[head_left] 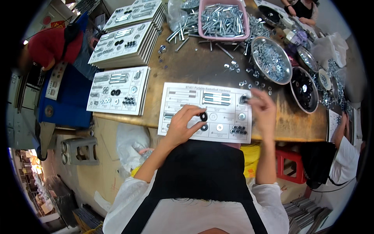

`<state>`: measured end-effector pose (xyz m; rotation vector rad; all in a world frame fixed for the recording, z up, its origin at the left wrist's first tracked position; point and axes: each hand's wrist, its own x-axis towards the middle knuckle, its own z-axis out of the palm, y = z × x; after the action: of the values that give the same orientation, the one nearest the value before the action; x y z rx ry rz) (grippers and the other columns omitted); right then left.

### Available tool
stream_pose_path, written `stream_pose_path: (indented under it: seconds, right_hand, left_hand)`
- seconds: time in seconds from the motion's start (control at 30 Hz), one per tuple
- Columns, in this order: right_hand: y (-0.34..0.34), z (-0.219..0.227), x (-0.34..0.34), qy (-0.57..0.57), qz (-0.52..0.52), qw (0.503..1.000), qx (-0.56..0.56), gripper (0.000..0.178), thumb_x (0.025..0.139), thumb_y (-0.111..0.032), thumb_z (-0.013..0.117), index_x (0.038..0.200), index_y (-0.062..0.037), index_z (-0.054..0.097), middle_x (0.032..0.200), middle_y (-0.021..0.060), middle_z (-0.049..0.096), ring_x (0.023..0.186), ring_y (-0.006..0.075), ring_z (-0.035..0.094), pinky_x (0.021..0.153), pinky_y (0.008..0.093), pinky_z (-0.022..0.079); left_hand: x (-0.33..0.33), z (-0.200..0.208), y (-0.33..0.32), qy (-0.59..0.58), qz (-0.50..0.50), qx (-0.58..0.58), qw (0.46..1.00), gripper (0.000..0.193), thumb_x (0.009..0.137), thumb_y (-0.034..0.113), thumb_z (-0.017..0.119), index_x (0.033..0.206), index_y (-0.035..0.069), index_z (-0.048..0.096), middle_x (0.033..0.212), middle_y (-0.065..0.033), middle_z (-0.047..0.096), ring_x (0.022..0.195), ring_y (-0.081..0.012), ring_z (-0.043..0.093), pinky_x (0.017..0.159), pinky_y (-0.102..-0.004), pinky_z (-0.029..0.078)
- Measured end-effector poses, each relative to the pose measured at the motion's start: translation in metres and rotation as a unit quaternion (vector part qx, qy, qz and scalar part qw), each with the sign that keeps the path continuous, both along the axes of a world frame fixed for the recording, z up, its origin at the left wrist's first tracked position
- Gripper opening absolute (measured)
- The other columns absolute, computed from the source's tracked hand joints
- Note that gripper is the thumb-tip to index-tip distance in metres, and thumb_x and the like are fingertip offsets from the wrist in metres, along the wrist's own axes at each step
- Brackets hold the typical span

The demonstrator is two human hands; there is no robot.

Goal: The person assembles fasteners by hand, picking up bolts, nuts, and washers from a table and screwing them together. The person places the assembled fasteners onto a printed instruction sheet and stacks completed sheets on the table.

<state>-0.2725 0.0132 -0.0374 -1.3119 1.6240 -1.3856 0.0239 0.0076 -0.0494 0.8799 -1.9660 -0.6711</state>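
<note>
While both hands work over the printed hardware card [206, 113] at the near edge of the wooden workbench [194, 66], the scene reads so:

Left hand [183, 126]: fingers curled, thumb and forefinger pinching a black rubber washer [203, 116] right over its printed spot on the card; a second black washer [204, 127] lies just below it.

Right hand [263, 111]: blurred, fingers bunched at the card's upper right corner beside a small dark nut [244, 99]; whether it grips the nut I cannot tell.

Card contents: long bolts [216, 98] in the upper middle, pale flat washers [220, 127] and a cluster of black nuts [238, 130] along the lower row.

Supplies: pink tray of bolts [223, 19], metal bowl of silver nuts [271, 59], bowl of black washers [304, 89], all well beyond the card.

Finished cards: stacks [124, 43] at far left, one filled card [119, 90] nearer.

Risk: the card overhangs the bench edge, so a push from either hand could likely tip it and spill the loose parts; the washer could slip from so light a pinch and roll off.
</note>
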Motion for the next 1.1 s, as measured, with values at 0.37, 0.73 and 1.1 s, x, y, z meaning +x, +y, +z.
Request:
stream_pose_path:
  seconds: [0.37,0.73,1.1]
  right_hand:
    - [0.027,0.006,0.138,-0.241,0.184,0.950,0.079,0.031,0.092,-0.007,0.065,0.122,-0.0026,0.062,0.088,0.0051,0.072,0.078,0.0043,0.061,0.072,0.0192,0.047]
    - [0.024,-0.004,0.114,-0.195,0.135,0.971,0.034,0.025,0.098,-0.013,0.055,0.119,-0.0006,0.063,0.104,0.0105,0.072,0.082,0.0100,0.065,0.074,0.0233,0.050]
    - [0.058,-0.043,0.115,0.087,0.126,0.967,0.204,0.018,0.095,-0.011,0.057,0.109,-0.0072,0.067,0.080,0.0078,0.074,0.057,0.0143,0.064,0.055,0.0280,0.050]
  left_hand:
    - [0.020,0.018,0.010,-0.004,0.029,-0.003,1.000,0.040,0.073,0.000,0.077,0.111,0.004,0.066,0.102,-0.0103,0.063,0.090,-0.0238,0.065,0.075,-0.0315,0.053]
    - [0.029,-0.054,0.007,-0.291,-0.013,-0.030,0.956,0.033,0.074,0.015,0.074,0.105,0.009,0.063,0.098,-0.0058,0.058,0.096,-0.0241,0.054,0.084,-0.0362,0.039]
    - [0.031,-0.050,0.004,-0.254,-0.037,-0.004,0.966,0.032,0.077,0.018,0.073,0.106,0.007,0.064,0.101,-0.0077,0.059,0.097,-0.0251,0.055,0.087,-0.0373,0.040]
